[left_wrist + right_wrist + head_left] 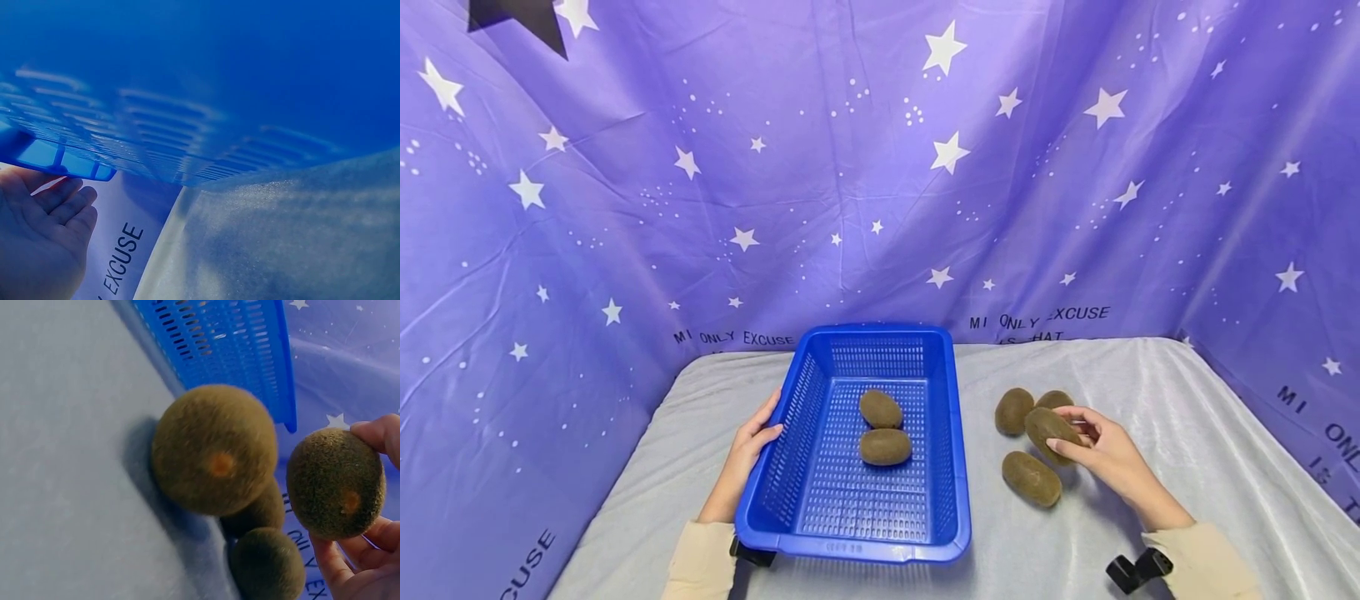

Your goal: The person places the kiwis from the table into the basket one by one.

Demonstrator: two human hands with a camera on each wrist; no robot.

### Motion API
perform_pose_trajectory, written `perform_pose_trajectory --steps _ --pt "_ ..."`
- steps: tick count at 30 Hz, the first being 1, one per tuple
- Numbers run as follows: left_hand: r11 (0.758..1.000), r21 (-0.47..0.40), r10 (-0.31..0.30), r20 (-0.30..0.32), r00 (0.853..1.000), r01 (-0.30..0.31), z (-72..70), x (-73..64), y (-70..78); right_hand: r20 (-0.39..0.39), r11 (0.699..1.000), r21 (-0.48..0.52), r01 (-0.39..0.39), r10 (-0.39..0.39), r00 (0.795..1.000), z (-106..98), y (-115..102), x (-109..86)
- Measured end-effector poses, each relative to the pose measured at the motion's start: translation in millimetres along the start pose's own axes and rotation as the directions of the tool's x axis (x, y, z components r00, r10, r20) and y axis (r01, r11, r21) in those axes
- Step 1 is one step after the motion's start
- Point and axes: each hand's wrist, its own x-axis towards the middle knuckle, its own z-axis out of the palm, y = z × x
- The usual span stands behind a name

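Note:
My right hand (1108,454) pinches a brown fuzzy kiwi (1049,433) between thumb and fingers, lifted off the cloth. In the right wrist view, this kiwi (337,484) is apart from the others. Around it on the cloth lie a kiwi at the left (1015,411), one behind (1055,399) and one in front (1032,478). My left hand (751,446) touches the left side of a blue plastic basket (961,467); in the left wrist view its fingers (75,206) lie loosely by the rim. Inside the basket, two kiwis (885,447) rest touching each other.
A pale grey cloth (1150,392) covers the table. Purple fabric with white stars (850,167) hangs behind and at both sides, meeting the table's back edge. Dark wrist cameras (1138,570) are strapped at both wrists.

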Motion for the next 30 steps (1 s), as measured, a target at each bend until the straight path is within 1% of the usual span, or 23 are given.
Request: perform_pose_trajectory --steps 4,11,19,30 --pt "1.0 -0.004 -0.008 0.002 1.0 0.008 -0.2 -0.4 0.3 0.014 1.0 -0.004 0.004 -0.004 1.0 1.7 -7.6 1.8" --pt "1.0 -0.027 0.001 0.009 1.0 -0.001 -1.0 -0.3 0.3 0.04 0.996 0.06 0.069 -0.071 0.997 9.9 -21.8 5.5" --pt "1.0 -0.018 -0.018 0.005 1.0 0.018 0.0 -0.3 -0.3 0.056 0.995 0.061 0.073 -0.077 0.995 16.3 -36.6 11.9" --pt "0.999 -0.043 -0.01 0.011 1.0 0.011 -0.9 0.0 -0.6 0.077 0.98 0.173 0.095 -0.11 0.991 28.7 -60.2 19.2"
